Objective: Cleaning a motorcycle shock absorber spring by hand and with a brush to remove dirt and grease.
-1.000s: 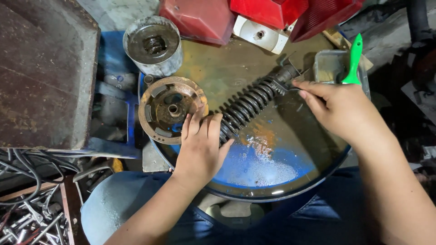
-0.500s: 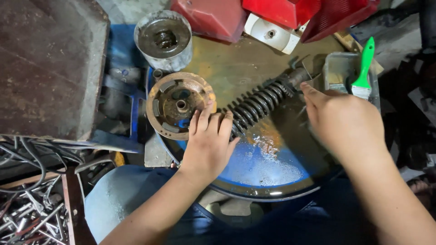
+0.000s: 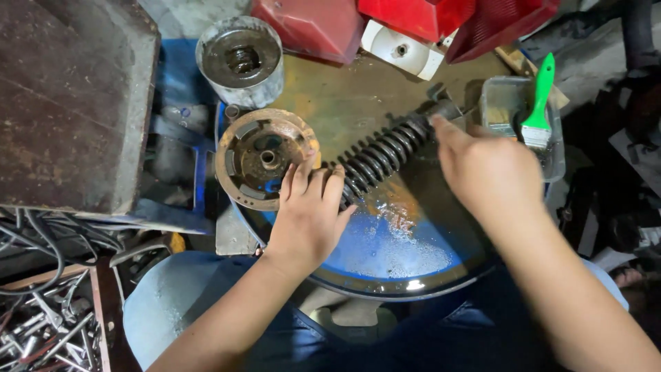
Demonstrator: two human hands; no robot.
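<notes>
While the black coiled shock-absorber spring (image 3: 385,157) lies diagonally across the round blue-and-rusty drum top (image 3: 385,255), both hands have shifted a little since a second ago: the left hand (image 3: 310,210) has slid up so its fingers lie flat over the spring's lower end, pressing down rather than wrapped round it, and the right hand (image 3: 489,172) has closed in on the upper end, fingers curled at the metal eyelet; whether it pinches the eyelet or just rests there I cannot tell, the palm hides it. Spring itself sits in the same slant, centre of frame, so the hands look to be steadying it in place.

Left to right around it: dark rusty metal slab (image 3: 69,103) upper left, tangle of wires and loose bolts (image 3: 41,324) lower left. Grey cylindrical metal part (image 3: 239,60) at top, just above the round rust-brown clutch-like disc (image 3: 265,158), which sits just beside the left fingers, maybe touching. Red plastic panels (image 3: 413,21) along the top edge with a white plastic piece (image 3: 403,48) between. Clear plastic tub (image 3: 513,117) at upper right with a green-handled brush (image 3: 539,100) resting in it, near the right hand. Oily wet patch on the drum, below the spring. The disc crowds the spring's lower end; the tub crowds the upper.
</notes>
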